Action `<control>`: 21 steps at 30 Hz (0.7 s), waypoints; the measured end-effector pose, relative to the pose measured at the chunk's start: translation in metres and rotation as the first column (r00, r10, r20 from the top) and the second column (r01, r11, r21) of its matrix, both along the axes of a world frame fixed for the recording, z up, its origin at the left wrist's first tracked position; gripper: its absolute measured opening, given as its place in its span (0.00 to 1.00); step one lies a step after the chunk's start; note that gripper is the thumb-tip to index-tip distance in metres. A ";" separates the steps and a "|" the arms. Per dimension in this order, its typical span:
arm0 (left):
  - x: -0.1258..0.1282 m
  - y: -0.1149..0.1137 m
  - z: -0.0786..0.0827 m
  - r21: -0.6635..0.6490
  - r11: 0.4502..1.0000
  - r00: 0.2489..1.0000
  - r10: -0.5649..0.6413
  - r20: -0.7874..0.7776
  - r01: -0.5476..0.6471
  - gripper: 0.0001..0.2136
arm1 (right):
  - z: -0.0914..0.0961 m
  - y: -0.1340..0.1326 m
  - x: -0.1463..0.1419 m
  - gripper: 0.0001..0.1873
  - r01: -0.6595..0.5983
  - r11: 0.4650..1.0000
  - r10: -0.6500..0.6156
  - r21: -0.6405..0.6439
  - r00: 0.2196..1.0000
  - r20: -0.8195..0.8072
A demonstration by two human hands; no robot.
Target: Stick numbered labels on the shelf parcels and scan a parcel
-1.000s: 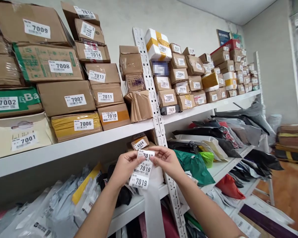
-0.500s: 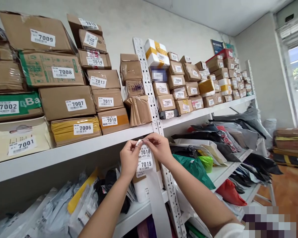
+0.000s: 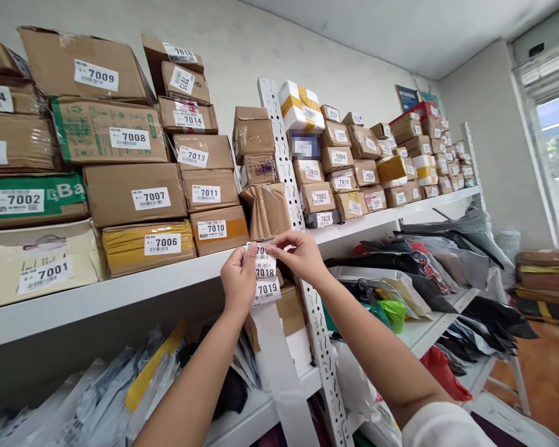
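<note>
A strip of white number labels [image 3: 266, 289] hangs in front of the shelf edge, with 7018 and 7019 readable on it. My left hand [image 3: 240, 278] pinches the strip's upper left side between thumb and fingers. At the upper right corner, the thumb and forefinger of my right hand [image 3: 300, 256] close on the top label, whose number they partly cover. Below the printed labels, the pale backing paper [image 3: 279, 366] trails down past the lower shelf. Just above my hands stands an unlabelled brown box [image 3: 266, 208].
Numbered cardboard boxes [image 3: 135, 192] are stacked along the upper white shelf [image 3: 121, 292]. A perforated white post [image 3: 284, 155] divides the racks. Plastic mailing bags [image 3: 93, 385] fill the lower left shelf; more bags [image 3: 400, 273] lie on the right. Boxes [image 3: 547, 273] sit on the floor.
Both hands have shifted slightly up and left with the strip. Another label now shows above 7018, between my hands. The view has turned slightly left.
</note>
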State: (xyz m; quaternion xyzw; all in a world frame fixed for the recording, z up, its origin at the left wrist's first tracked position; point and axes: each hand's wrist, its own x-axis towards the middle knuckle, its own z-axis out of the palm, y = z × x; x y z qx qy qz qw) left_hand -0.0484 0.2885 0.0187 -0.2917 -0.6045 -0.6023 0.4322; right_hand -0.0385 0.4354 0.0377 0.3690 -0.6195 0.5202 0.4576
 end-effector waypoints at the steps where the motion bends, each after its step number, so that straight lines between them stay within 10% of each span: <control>1: 0.000 -0.001 0.000 -0.009 0.999 0.999 -0.037 0.010 0.037 0.19 | 0.000 -0.002 -0.001 0.13 -0.008 0.999 0.008 -0.032 1.000 0.004; 5: 0.001 -0.006 0.003 -0.055 0.990 0.986 -0.122 0.114 0.129 0.17 | -0.001 -0.019 -0.009 0.13 -0.060 0.975 0.055 -0.213 0.998 -0.031; 13: 0.013 -0.032 -0.003 -0.265 0.922 0.959 0.269 -0.088 -0.283 0.23 | 0.022 -0.032 -0.043 0.17 0.061 0.807 -0.110 -0.587 0.993 -0.047; 18: 0.018 -0.035 -0.011 -0.252 0.937 0.966 0.208 -0.154 -0.242 0.25 | 0.037 -0.013 -0.049 0.15 0.403 0.831 -0.410 -0.384 0.910 0.068; 21: 0.019 -0.035 -0.011 -0.243 0.939 0.965 0.208 -0.160 -0.243 0.24 | 0.042 -0.006 -0.037 0.25 0.641 0.718 -0.618 -0.270 0.767 0.176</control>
